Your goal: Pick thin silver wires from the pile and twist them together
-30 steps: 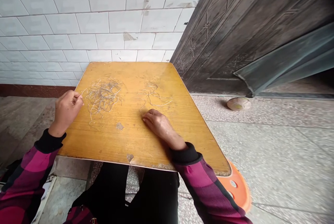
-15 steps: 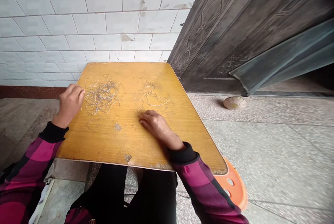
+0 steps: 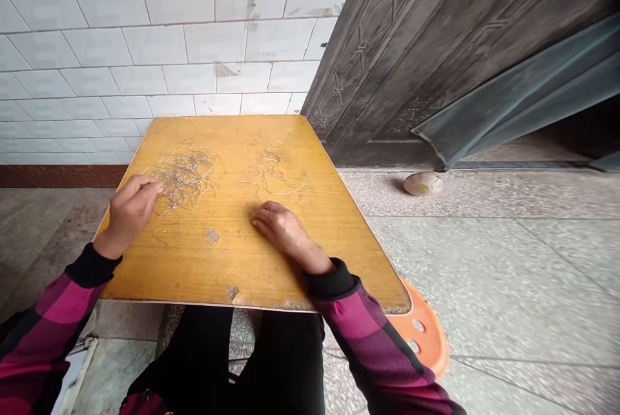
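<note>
Two hands at a wooden surface bearing thin, wire-like strands. Your left hand is at the left edge of the larger tangled heap, thumb and fingers drawn together; whether a strand lies between them cannot be told. Your right hand rests on the surface, its fingers curled under, just below the smaller, looser group; a fine strand end lies near its fingertips, but whether it grips anything is hidden. A stray strand lies apart, below the larger heap, and a worn patch marks the surface between your hands. Principal hazards, as judged here: because the strands of the heap cross and loop over one another, a pull on one could drag several along, or bend it; because they are so fine, a light pinch could slip or take up two at once. Your left hand works near the surface's left edge, so a strand let go there could fall to the floor. A careless sweep of your right wrist could scatter the smaller group.
</note>
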Action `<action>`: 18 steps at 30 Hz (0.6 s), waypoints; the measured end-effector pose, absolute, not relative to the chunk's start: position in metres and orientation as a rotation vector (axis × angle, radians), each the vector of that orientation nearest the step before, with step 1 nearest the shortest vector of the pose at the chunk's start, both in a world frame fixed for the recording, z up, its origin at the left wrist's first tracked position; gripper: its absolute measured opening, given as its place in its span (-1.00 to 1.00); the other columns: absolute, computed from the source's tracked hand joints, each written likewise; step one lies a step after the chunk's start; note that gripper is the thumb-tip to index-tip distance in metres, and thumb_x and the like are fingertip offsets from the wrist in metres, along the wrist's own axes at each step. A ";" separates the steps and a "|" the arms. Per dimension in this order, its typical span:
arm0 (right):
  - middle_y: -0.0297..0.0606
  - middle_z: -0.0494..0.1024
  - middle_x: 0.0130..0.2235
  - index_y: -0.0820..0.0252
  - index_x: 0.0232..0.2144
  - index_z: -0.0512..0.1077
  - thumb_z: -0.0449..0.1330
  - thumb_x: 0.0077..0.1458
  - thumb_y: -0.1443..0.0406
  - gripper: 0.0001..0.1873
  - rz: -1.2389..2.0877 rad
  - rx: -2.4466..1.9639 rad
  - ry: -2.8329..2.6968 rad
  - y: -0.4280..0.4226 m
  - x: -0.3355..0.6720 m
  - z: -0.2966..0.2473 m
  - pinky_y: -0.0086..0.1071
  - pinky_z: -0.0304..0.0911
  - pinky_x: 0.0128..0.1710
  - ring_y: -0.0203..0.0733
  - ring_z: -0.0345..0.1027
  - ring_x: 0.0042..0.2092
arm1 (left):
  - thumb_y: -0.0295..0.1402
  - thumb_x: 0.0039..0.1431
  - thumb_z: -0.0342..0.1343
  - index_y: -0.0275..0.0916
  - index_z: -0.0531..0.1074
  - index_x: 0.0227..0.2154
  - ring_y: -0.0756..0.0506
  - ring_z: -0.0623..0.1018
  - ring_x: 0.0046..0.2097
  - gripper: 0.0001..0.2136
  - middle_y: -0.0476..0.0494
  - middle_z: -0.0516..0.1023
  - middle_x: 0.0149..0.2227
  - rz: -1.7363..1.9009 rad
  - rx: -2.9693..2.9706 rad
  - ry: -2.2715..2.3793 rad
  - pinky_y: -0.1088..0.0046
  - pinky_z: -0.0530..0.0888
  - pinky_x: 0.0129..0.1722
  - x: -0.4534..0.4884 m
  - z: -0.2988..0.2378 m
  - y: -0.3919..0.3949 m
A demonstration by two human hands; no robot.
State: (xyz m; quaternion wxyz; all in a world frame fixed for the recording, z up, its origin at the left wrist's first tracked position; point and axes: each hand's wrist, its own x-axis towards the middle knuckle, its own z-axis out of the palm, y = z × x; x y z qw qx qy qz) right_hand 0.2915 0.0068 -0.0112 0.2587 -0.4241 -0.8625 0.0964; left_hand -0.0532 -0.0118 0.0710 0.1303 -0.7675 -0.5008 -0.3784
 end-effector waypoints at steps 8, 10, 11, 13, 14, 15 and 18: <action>-0.15 0.57 -0.27 0.20 -0.28 0.51 0.12 0.25 0.14 -0.72 0.656 -1.107 -1.756 0.003 0.290 0.005 -0.31 0.32 -0.27 -0.20 0.40 -0.29 | -0.26 0.07 0.18 -0.26 0.48 -0.49 0.04 0.37 -0.61 -0.83 0.03 0.39 -0.64 -1.519 -2.916 -2.300 0.51 0.35 -0.59 -0.011 0.081 -0.011; -0.18 0.58 -0.30 0.21 -0.30 0.51 0.12 0.23 0.05 -0.65 0.981 -1.067 -1.649 0.000 0.287 0.008 -0.37 0.28 -0.37 -0.27 0.36 -0.38 | -0.26 0.06 0.15 -0.27 0.46 -0.52 0.06 0.34 -0.62 -0.82 0.01 0.41 -0.61 -1.281 -3.109 -2.426 0.54 0.28 -0.63 0.000 0.069 -0.005; -0.18 0.59 -0.29 0.21 -0.30 0.50 0.12 0.22 0.02 -0.62 1.146 -1.035 -1.626 -0.001 0.285 0.009 -0.40 0.25 -0.41 -0.31 0.33 -0.42 | -0.26 0.06 0.14 -0.27 0.46 -0.52 0.07 0.33 -0.62 -0.82 0.00 0.41 -0.60 -1.158 -3.172 -2.455 0.56 0.25 -0.64 0.006 0.062 -0.002; -0.18 0.60 -0.27 0.22 -0.31 0.51 0.14 0.19 -0.02 -0.58 1.412 -0.973 -1.630 -0.004 0.280 0.008 -0.44 0.20 -0.47 -0.38 0.27 -0.47 | -0.27 0.07 0.12 -0.27 0.45 -0.52 0.08 0.31 -0.62 -0.82 -0.01 0.42 -0.59 -0.937 -3.267 -2.453 0.57 0.20 -0.64 0.016 0.049 0.004; -0.19 0.60 -0.27 0.23 -0.31 0.52 0.17 0.17 -0.02 -0.58 1.503 -0.946 -1.648 -0.006 0.277 0.007 -0.46 0.19 -0.48 -0.40 0.25 -0.49 | -0.26 0.07 0.11 -0.28 0.45 -0.52 0.08 0.30 -0.61 -0.81 -0.01 0.41 -0.59 -0.861 -3.306 -2.435 0.57 0.19 -0.63 0.021 0.044 0.007; -0.21 0.60 -0.28 0.23 -0.30 0.53 0.21 0.13 -0.02 -0.59 1.573 -0.925 -1.673 -0.007 0.274 0.004 -0.47 0.17 -0.49 -0.42 0.23 -0.49 | -0.26 0.07 0.10 -0.28 0.45 -0.51 0.08 0.30 -0.61 -0.81 0.00 0.41 -0.60 -0.819 -3.336 -2.416 0.57 0.19 -0.62 0.026 0.039 0.009; -0.30 0.56 -0.35 0.24 -0.25 0.54 0.32 0.02 0.03 -0.61 1.683 -0.895 -1.759 -0.010 0.266 -0.004 -0.48 0.15 -0.51 -0.42 0.20 -0.49 | -0.25 0.07 0.09 -0.27 0.44 -0.52 0.07 0.29 -0.60 -0.81 0.03 0.38 -0.61 -0.804 -3.397 -2.368 0.55 0.21 -0.58 0.035 0.031 0.015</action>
